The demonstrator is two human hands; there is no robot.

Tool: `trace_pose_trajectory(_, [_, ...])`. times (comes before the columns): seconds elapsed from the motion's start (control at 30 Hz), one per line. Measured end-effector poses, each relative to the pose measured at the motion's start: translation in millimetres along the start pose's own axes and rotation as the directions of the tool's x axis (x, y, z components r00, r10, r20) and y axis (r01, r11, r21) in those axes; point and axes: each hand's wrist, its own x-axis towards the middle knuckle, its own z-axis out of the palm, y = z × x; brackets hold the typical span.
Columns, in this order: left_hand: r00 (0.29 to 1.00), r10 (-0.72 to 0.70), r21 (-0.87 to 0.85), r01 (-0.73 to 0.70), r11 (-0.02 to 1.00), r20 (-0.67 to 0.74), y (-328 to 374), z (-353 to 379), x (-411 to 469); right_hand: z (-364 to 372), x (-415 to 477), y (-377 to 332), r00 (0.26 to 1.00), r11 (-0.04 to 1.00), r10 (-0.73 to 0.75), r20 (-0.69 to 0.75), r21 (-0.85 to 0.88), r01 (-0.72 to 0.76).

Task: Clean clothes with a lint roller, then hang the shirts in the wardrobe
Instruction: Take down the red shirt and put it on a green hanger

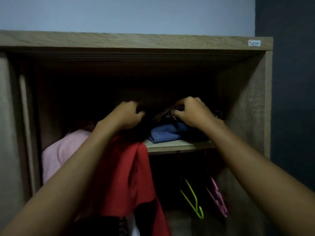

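Pink garment (58,150) hangs far left inside the wardrobe (136,40), partly behind the left forearm. Left hand (124,116) is raised just above the red shirt (129,176), fingers curled into a dark patch. Can't tell what they hold, too dim. Red shirt: plain bright red, soft folds, hanging down from right under that hand, w/ black fabric at its lower edge. It sits in the wardrobe's left-centre, its upper right edge overlapping the shelf (179,146) end.

On the shelf lies a folded blue cloth (167,133), w/ a brown striped cloth (163,114) on top. Right hand (194,114) rests over the blue cloth, thumb and fingers pinching the striped cloth.

Under the shelf hang a green hanger (192,198) and, right of it, a pink hanger (218,198), both tilted, apart from each other.

Wardrobe is grey-brown wood grain, interior v. dark, small sticker (254,43) at its top right corner. Pale wall (119,12) above, dark wall (289,82) to the right. Low light throughout.
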Motion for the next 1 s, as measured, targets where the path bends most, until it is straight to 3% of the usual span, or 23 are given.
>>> trace_pose_trajectory(0.07, [0.985,-0.168,0.098,0.171,0.98,-0.043,-27,-13,-14,10,-4,-23,0.995,0.994,-0.086,-0.047,0.064,0.089])
trace_pose_trajectory(0.17, [0.927,-0.375,0.196,0.369,0.908,-0.009,-60,-21,-35,27,-4,-54,0.988,0.976,-0.157,0.015,0.152,0.153])
trace_pose_trajectory(0.27, [0.874,-0.477,0.257,0.442,0.86,0.095,-78,-13,-51,46,-5,-82,0.978,0.964,-0.188,0.094,0.209,0.166])
trace_pose_trajectory(0.33, [0.878,-0.469,0.271,0.43,0.862,0.098,-83,-4,-58,59,-5,-97,0.968,0.958,-0.201,0.149,0.237,0.163])
trace_pose_trajectory(0.57, [0.973,-0.173,0.218,0.204,0.954,-0.155,-74,3,-66,85,6,-115,0.964,0.962,-0.141,0.226,0.263,0.079])
trace_pose_trajectory(0.7, [0.951,0.047,-0.137,-0.093,0.986,-0.304,-64,0,-73,83,21,-115,0.973,0.96,-0.081,0.217,0.281,0.017])
trace_pose_trajectory(0.8, [0.939,0.247,-0.348,-0.321,0.881,-0.241,-59,-15,-85,69,33,-116,0.987,0.937,-0.018,0.157,0.347,-0.039])
trace_pose_trajectory(0.9, [0.918,0.383,-0.469,-0.383,0.796,-0.099,-56,-24,-102,67,29,-127,0.969,0.907,-0.058,0.239,0.419,-0.049])
trace_pose_trajectory(1.0, [0.911,0.413,-0.527,-0.358,0.771,-0.015,-59,-25,-114,86,14,-135,0.896,0.977,-0.091,0.434,0.212,-0.004])
